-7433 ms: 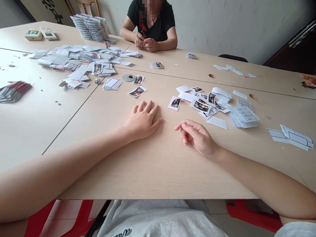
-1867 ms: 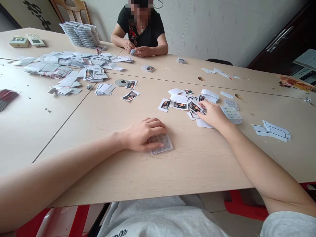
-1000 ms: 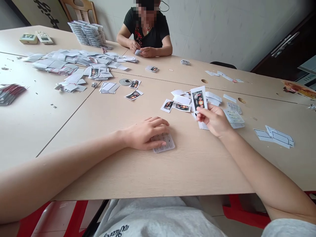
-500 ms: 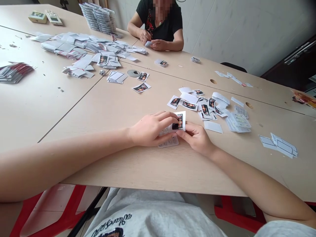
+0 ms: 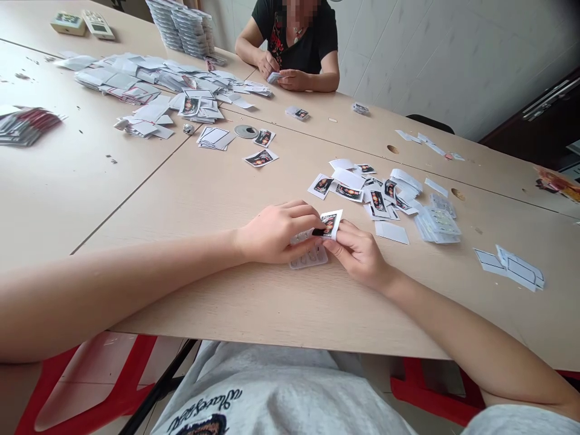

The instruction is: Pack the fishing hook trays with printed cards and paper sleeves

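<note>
Over the table near its front edge, my two hands meet at a small clear plastic case point(image 5: 310, 258) with rounded compartments. My left hand point(image 5: 278, 234) is closed around the case, fingers across its top and thumb at the near side; it hides much of the case. A white-edged printed card point(image 5: 332, 222), black with orange figures, stands tilted and bent at the case. My right hand point(image 5: 365, 251) pinches the card's lower right part between thumb and fingers. My left fingertips touch the card's left side. Whether the card is inside the case I cannot tell.
Beyond my hands lie loose printed cards point(image 5: 348, 192) and stacked clear cases point(image 5: 437, 223). White slips point(image 5: 512, 266) lie at right. Large paper piles point(image 5: 136, 78) and a tall stack of packs point(image 5: 181, 27) stand far left. Across the table a person point(image 5: 294, 54) handles cards.
The card has tipped and bent more, its top edge slanting now. My right fingers have shifted slightly at its lower right; my left hand stays on the case.
</note>
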Action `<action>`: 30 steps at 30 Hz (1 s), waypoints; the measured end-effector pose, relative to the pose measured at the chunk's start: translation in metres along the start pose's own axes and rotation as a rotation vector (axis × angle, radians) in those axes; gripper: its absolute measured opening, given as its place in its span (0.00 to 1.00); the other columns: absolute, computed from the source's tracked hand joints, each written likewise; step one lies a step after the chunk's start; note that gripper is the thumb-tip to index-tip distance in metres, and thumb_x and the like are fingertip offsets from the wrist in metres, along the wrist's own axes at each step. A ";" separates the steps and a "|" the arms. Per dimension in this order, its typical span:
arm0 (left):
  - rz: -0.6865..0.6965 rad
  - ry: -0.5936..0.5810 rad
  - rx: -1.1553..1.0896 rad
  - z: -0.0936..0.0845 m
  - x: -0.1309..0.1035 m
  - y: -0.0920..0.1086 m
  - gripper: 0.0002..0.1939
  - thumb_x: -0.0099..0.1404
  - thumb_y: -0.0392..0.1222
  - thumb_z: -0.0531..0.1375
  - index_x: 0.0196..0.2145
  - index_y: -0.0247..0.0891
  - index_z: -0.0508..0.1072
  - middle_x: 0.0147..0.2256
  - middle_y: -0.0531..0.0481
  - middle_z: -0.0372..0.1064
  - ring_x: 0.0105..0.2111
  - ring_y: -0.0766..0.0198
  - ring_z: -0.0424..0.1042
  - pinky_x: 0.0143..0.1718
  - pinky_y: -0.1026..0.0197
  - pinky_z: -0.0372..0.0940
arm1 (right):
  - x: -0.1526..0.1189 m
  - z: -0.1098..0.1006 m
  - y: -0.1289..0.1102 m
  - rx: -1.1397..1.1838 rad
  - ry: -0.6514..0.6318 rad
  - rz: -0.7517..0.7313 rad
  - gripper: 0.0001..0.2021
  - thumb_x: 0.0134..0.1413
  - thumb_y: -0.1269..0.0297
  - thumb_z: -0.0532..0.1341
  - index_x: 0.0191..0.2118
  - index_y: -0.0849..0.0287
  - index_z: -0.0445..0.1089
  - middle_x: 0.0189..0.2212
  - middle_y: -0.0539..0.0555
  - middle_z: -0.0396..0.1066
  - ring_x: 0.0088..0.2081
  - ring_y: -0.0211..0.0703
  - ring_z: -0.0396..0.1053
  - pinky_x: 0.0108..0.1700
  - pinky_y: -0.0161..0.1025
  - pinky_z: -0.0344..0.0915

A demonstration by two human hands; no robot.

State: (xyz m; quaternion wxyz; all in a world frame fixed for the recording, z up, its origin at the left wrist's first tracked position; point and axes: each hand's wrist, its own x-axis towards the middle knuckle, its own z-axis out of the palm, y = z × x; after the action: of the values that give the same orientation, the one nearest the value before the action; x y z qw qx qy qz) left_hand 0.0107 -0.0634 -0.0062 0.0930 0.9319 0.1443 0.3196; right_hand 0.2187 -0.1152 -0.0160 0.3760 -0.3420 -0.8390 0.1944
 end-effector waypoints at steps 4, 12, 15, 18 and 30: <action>0.025 -0.010 0.007 0.000 0.000 0.000 0.11 0.65 0.43 0.53 0.40 0.36 0.72 0.36 0.42 0.72 0.38 0.59 0.71 0.41 0.58 0.66 | 0.001 0.001 -0.002 -0.031 0.013 -0.020 0.07 0.59 0.71 0.56 0.31 0.57 0.67 0.28 0.53 0.66 0.35 0.42 0.64 0.38 0.42 0.65; 0.012 -0.008 -0.009 0.000 0.000 0.000 0.10 0.65 0.42 0.53 0.37 0.37 0.72 0.35 0.43 0.73 0.37 0.59 0.71 0.41 0.59 0.65 | 0.002 0.001 -0.004 -0.122 0.011 -0.069 0.05 0.58 0.73 0.56 0.34 0.58 0.67 0.27 0.53 0.64 0.34 0.42 0.61 0.36 0.42 0.63; 0.003 0.008 -0.023 0.000 0.001 0.001 0.09 0.65 0.40 0.53 0.37 0.37 0.72 0.35 0.43 0.72 0.37 0.60 0.71 0.40 0.59 0.65 | 0.001 0.001 -0.004 -0.132 0.015 -0.057 0.04 0.57 0.74 0.57 0.34 0.59 0.67 0.30 0.55 0.65 0.35 0.43 0.61 0.37 0.42 0.63; -0.006 0.021 -0.036 -0.001 0.000 0.001 0.08 0.65 0.39 0.53 0.37 0.37 0.71 0.35 0.43 0.72 0.37 0.60 0.70 0.40 0.59 0.65 | 0.000 0.001 -0.004 -0.125 0.026 -0.039 0.05 0.56 0.74 0.57 0.30 0.59 0.66 0.31 0.55 0.65 0.36 0.43 0.61 0.37 0.43 0.62; 0.042 0.027 -0.075 0.000 0.001 -0.001 0.07 0.64 0.42 0.56 0.38 0.37 0.69 0.38 0.42 0.70 0.40 0.58 0.68 0.42 0.58 0.65 | 0.000 -0.001 -0.004 -0.065 -0.016 -0.009 0.06 0.57 0.72 0.56 0.30 0.59 0.65 0.36 0.57 0.65 0.41 0.45 0.63 0.43 0.45 0.63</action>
State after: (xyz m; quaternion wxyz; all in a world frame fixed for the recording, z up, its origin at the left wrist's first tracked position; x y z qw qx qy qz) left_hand 0.0111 -0.0622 -0.0063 0.1191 0.9261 0.1137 0.3393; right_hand 0.2177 -0.1180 -0.0132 0.3588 -0.3487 -0.8494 0.1679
